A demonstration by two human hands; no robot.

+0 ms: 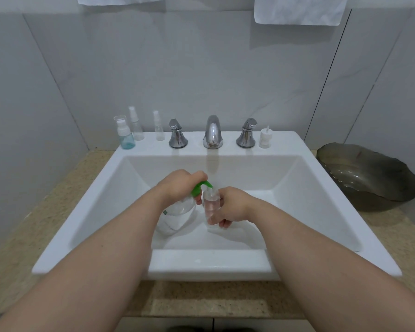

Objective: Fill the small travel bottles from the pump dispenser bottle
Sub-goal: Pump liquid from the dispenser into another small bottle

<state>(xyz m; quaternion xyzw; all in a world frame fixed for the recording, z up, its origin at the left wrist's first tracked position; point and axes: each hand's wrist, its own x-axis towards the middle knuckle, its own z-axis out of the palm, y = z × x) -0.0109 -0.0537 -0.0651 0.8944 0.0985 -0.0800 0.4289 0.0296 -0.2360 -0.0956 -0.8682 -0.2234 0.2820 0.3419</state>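
Note:
Over the sink basin, my left hand [180, 185] curls over the green pump head of the clear dispenser bottle [175, 216]. The green nozzle points right, into the open mouth of a small clear travel bottle [211, 207]. My right hand [230, 207] grips that bottle upright, and it holds some clear liquid. A loose white spray cap [265, 138] stands on the sink ledge at the right. Three more small bottles stand on the ledge at the left: a bluish pump bottle [126, 137] and two clear spray bottles [136, 127] [159, 128].
The white sink [321, 212] is set in a speckled beige counter. A chrome tap [212, 133] with two handles [177, 135] [246, 134] stands at the back. A dark glass bowl [369, 176] sits on the counter to the right. White towels [300, 9] hang above.

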